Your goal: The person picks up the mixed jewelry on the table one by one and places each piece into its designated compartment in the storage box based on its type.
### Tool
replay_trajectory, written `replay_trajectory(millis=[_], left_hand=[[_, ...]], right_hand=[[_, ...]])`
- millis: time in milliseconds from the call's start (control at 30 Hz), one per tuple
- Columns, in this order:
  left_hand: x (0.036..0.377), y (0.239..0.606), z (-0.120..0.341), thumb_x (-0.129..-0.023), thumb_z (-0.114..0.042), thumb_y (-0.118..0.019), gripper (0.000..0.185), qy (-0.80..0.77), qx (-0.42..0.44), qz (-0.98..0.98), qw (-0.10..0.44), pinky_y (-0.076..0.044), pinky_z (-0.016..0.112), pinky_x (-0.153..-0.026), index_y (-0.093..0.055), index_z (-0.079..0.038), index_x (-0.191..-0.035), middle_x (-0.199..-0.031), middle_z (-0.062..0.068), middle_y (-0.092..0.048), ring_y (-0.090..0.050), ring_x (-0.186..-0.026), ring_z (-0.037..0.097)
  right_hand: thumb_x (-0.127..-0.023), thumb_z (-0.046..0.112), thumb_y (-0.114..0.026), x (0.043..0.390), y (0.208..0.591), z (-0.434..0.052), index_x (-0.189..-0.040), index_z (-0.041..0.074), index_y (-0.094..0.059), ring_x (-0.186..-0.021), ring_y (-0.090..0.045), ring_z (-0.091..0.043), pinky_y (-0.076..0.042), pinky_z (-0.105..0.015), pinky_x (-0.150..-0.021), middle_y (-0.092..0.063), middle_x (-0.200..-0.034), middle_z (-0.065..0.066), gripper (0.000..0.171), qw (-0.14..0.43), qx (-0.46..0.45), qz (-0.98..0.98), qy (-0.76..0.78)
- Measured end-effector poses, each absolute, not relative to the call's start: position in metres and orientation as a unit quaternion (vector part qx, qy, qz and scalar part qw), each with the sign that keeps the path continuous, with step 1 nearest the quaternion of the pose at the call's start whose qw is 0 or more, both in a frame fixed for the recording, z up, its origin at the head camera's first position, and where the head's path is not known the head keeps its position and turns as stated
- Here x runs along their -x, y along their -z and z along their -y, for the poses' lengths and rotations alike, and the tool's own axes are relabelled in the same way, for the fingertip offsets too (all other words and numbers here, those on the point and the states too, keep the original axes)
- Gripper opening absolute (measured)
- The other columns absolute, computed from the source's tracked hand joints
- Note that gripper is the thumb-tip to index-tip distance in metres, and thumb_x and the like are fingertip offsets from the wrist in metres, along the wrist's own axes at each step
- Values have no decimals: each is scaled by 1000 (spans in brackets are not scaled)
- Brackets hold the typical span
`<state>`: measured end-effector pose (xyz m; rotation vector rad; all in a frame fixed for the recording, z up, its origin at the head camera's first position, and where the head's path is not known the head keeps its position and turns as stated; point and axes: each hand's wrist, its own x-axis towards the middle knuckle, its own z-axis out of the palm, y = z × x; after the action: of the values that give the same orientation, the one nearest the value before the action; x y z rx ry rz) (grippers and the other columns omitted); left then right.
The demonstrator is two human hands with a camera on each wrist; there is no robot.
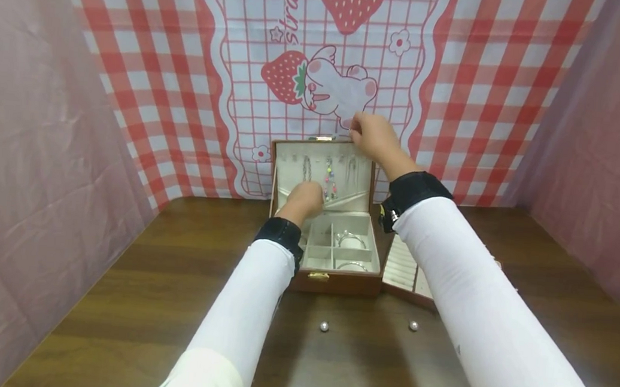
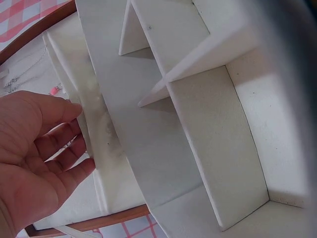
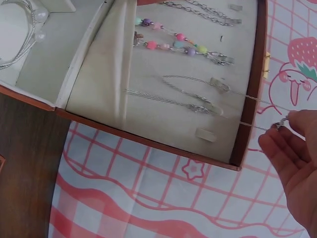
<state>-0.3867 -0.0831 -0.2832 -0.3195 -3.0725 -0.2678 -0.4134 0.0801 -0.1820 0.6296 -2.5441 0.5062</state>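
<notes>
A brown jewelry box (image 1: 331, 282) stands with its lid raised, and necklaces hang on the cream lining inside. My right hand (image 1: 375, 138) is at the lid's top right corner. In the right wrist view its thumb and fingers pinch a thin silver necklace (image 3: 282, 122), whose strands run back over the lid's edge. My left hand (image 1: 304, 200) is in front of the lid. The left wrist view shows its thumb and fingers gripping the upper edge of the cream fabric pocket (image 2: 106, 163). Beside it hang a colored bead necklace (image 3: 181, 37) and a silver chain (image 1: 306, 168).
Bracelets (image 1: 351, 239) lie in the box's right compartments. To the right, a ring tray (image 1: 401, 266) is partly hidden by my right arm. Two pearl-like beads (image 1: 324, 326) rest on the wooden table (image 1: 216, 295). A checked cloth (image 1: 467, 108) hangs behind the box.
</notes>
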Motion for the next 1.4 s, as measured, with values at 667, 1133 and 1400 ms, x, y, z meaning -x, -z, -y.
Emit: replay_trajectory(millis=[667, 1133, 1400], left_hand=[[392, 284, 85, -91, -6, -55, 15, 63, 113, 991, 22, -52, 37, -86, -70, -4, -92, -109, 13, -67, -63, -100, 27], [389, 285, 85, -90, -6, -56, 15, 57, 117, 991, 22, -52, 36, -86, -69, -5, -86, -106, 12, -68, -64, -99, 28], [386, 285, 86, -89, -5, -55, 15, 71, 116, 990, 26, -52, 37, -85, -66, -8, -78, -102, 11, -68, -64, -96, 28]], right_hand=[[-89, 7, -62, 424, 225, -77, -91, -2, -67, -84, -61, -34, -50, -46, -77, -64, -91, -18, 10, 252, -286, 917, -118], [-85, 2, -67, 424, 253, -83, -79, 0, -66, -83, -63, -33, -51, -46, -77, -67, -84, -14, 6, 91, -273, 956, -49], [-82, -1, -60, 425, 263, -83, -71, 4, -64, -72, -57, -27, -51, -44, -71, -62, -76, -9, 12, 78, -266, 960, -33]])
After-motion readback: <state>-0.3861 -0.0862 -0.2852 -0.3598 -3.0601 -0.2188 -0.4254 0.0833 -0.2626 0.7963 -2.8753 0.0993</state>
